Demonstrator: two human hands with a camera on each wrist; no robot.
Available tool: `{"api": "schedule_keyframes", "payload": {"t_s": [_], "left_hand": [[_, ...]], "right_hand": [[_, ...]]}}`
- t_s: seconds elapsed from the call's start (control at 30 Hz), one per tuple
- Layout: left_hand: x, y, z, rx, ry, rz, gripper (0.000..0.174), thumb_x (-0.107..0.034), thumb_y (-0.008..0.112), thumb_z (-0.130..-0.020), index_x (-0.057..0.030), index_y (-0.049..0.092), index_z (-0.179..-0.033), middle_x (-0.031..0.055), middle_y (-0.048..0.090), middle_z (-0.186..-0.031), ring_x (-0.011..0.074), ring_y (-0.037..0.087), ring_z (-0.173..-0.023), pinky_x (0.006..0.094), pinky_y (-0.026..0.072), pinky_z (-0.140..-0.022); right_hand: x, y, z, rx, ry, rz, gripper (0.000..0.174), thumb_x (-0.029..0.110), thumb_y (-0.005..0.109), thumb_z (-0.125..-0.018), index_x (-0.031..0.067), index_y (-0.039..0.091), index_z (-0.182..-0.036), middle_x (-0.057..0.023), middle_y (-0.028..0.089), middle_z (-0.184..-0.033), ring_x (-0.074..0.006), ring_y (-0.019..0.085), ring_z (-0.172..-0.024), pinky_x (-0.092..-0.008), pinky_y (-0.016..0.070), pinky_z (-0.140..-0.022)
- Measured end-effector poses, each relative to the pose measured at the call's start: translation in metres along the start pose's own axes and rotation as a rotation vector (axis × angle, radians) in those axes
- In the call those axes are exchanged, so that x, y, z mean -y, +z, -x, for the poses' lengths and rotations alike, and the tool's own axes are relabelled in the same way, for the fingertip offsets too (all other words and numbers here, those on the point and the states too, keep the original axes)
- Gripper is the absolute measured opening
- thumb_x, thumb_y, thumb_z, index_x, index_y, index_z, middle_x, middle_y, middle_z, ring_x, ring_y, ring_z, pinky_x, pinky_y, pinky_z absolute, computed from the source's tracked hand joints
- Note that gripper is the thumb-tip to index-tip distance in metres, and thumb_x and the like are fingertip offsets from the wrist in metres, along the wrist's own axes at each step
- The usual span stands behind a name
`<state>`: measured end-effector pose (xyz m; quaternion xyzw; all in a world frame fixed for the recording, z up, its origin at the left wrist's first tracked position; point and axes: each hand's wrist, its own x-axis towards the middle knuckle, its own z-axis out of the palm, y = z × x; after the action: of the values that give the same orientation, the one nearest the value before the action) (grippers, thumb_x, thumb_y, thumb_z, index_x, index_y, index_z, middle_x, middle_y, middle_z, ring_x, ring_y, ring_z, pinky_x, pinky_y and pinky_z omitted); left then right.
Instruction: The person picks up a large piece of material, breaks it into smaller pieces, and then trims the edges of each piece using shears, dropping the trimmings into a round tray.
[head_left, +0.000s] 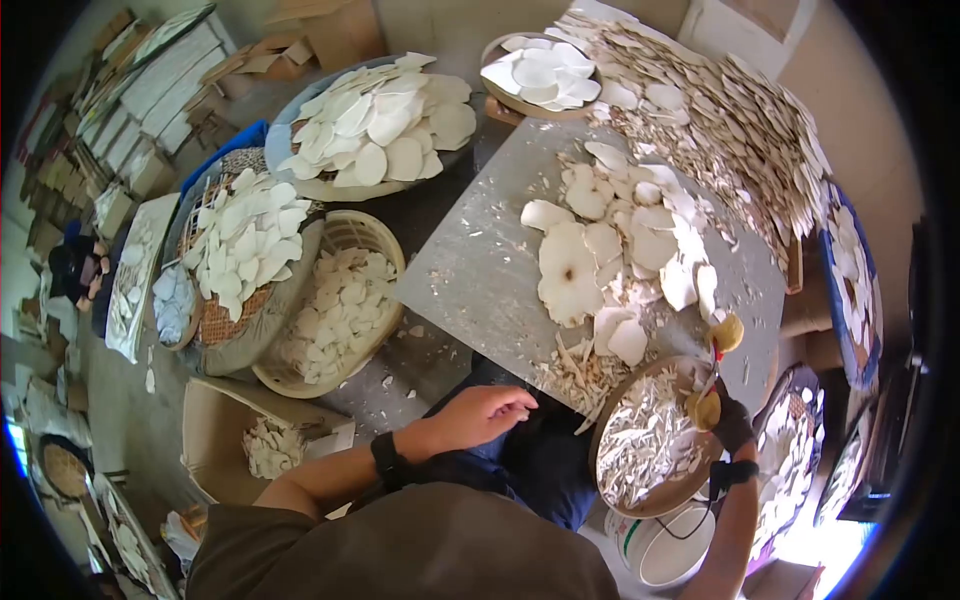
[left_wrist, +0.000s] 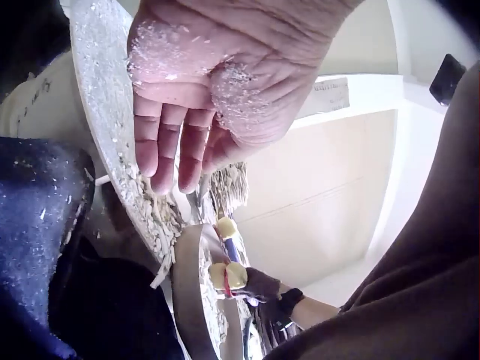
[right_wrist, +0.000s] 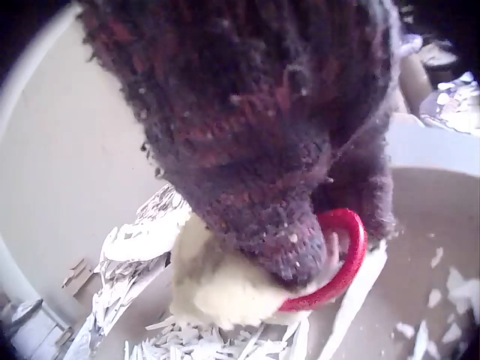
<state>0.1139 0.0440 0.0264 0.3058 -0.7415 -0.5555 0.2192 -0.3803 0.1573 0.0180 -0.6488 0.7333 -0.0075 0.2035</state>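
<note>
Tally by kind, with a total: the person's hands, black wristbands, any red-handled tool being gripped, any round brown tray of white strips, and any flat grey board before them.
Hands: 2 (bare left hand, dark knit-gloved right hand)
Black wristbands: 2
Red-handled tool: 1
Round brown tray of white strips: 1
Flat grey board: 1
Total: 7

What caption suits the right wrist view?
Knit-gloved right hand gripping a red loop handle beside yellow padding, near white shavings.

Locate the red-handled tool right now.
Head view, right side: the red-handled tool is in the gloved right hand, at the right edge of the round tray of white strips.
</note>
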Motion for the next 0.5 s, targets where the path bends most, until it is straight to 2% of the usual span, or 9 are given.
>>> {"api": "schedule_keyframes", "payload": {"t_s": [0.03, 0.13, 0.17, 0.27, 0.33, 0.37, 0.43, 0.47, 0.5], "left_hand": [[-0.002, 0.003, -0.003, 0.014, 0.02, -0.026, 0.02, -0.014, 0.058, -0.088, -0.0058, 0.059, -0.105, 0.0093, 0.066, -0.087, 0.0186, 0.063, -0.073, 0.0285, 0.0496, -0.067], [-0.01, 0.006, -0.012, 0.036, 0.057, -0.042, 0.019, -0.014, 0.056, -0.088, -0.005, 0.058, -0.105, 0.0097, 0.066, -0.087, 0.02, 0.064, -0.075, 0.0292, 0.0496, -0.068], [-0.014, 0.004, -0.016, 0.035, 0.07, -0.041, 0.018, -0.014, 0.056, -0.088, -0.0048, 0.058, -0.104, 0.0097, 0.066, -0.087, 0.0205, 0.065, -0.076, 0.0296, 0.0497, -0.068], [-0.014, 0.004, -0.026, 0.039, 0.097, -0.035, 0.022, -0.013, 0.057, -0.089, -0.0053, 0.058, -0.11, 0.0081, 0.066, -0.091, 0.0185, 0.064, -0.079, 0.0283, 0.0491, -0.07], [-0.022, 0.007, -0.035, -0.001, 0.113, 0.016, 0.024, -0.012, 0.057, -0.089, -0.0055, 0.056, -0.112, 0.0074, 0.066, -0.089, 0.0173, 0.064, -0.079, 0.0279, 0.0489, -0.07], [-0.022, 0.01, -0.042, 0.009, 0.119, 0.06, 0.034, -0.012, 0.059, -0.087, -0.0062, 0.051, -0.12, 0.0077, 0.064, -0.097, 0.0154, 0.063, -0.083, 0.0278, 0.0491, -0.07], [-0.031, 0.017, -0.048, 0.034, 0.073, 0.075, 0.045, -0.013, 0.062, -0.084, -0.0071, 0.046, -0.126, 0.0103, 0.061, -0.105, 0.0198, 0.062, -0.091, 0.0305, 0.0493, -0.077], [-0.038, 0.022, -0.052, 0.05, 0.055, 0.082, 0.051, -0.013, 0.063, -0.082, -0.0076, 0.043, -0.129, 0.0115, 0.06, -0.11, 0.0219, 0.062, -0.095, 0.0319, 0.0493, -0.081], [-0.046, 0.03, -0.06, -0.073, 0.16, 0.04, 0.058, -0.014, 0.065, -0.08, -0.0076, 0.04, -0.132, 0.0127, 0.057, -0.114, 0.0231, 0.059, -0.1, 0.0325, 0.0468, -0.086]], "right_hand": [[-0.001, 0.009, -0.001, -0.078, 0.071, -0.153, 0.03, 0.006, 0.066, -0.075, 0.0017, 0.061, -0.105, -0.0051, 0.066, -0.091, -0.014, 0.062, -0.082, -0.0295, 0.0511, -0.071], [0.016, 0.013, 0.005, -0.29, 0.192, -0.526, 0.025, 0.009, 0.064, -0.077, 0.0016, 0.061, -0.101, -0.0028, 0.065, -0.083, -0.0157, 0.062, -0.072, -0.0284, 0.0516, -0.062], [0.016, 0.006, 0.008, -0.243, 0.312, -0.615, 0.031, 0.004, 0.063, -0.077, 0.004, 0.061, -0.107, -0.0019, 0.064, -0.084, -0.013, 0.061, -0.075, -0.0275, 0.0511, -0.061], [0.023, -0.001, 0.025, -0.405, 0.396, -0.925, 0.027, 0.007, 0.061, -0.082, 0.0039, 0.06, -0.109, -0.0034, 0.062, -0.081, -0.0118, 0.06, -0.068, -0.0256, 0.0493, -0.054], [0.065, -0.018, 0.042, -0.513, 0.32, -1.006, 0.031, 0.014, 0.059, -0.085, 0.0047, 0.054, -0.115, -0.003, 0.059, -0.075, -0.0119, 0.057, -0.059, -0.026, 0.0469, -0.048], [0.098, -0.032, 0.05, -0.536, 0.297, -1.043, 0.031, 0.017, 0.058, -0.087, 0.0054, 0.052, -0.115, -0.0021, 0.056, -0.072, -0.0114, 0.055, -0.056, -0.0257, 0.0455, -0.046], [0.156, -0.044, 0.065, -0.586, 0.259, -1.12, 0.031, 0.024, 0.055, -0.09, 0.0068, 0.047, -0.115, -0.0003, 0.051, -0.064, -0.0103, 0.05, -0.05, -0.0251, 0.0428, -0.042], [0.175, -0.04, 0.071, -0.536, 0.242, -1.089, 0.033, 0.024, 0.055, -0.09, 0.0069, 0.046, -0.117, 0.0001, 0.05, -0.063, -0.0106, 0.049, -0.049, -0.0252, 0.0423, -0.042], [0.191, -0.036, 0.077, -0.485, 0.225, -1.058, 0.034, 0.023, 0.054, -0.09, 0.0071, 0.044, -0.118, 0.0005, 0.049, -0.063, -0.011, 0.048, -0.048, -0.0252, 0.0419, -0.042]]}}
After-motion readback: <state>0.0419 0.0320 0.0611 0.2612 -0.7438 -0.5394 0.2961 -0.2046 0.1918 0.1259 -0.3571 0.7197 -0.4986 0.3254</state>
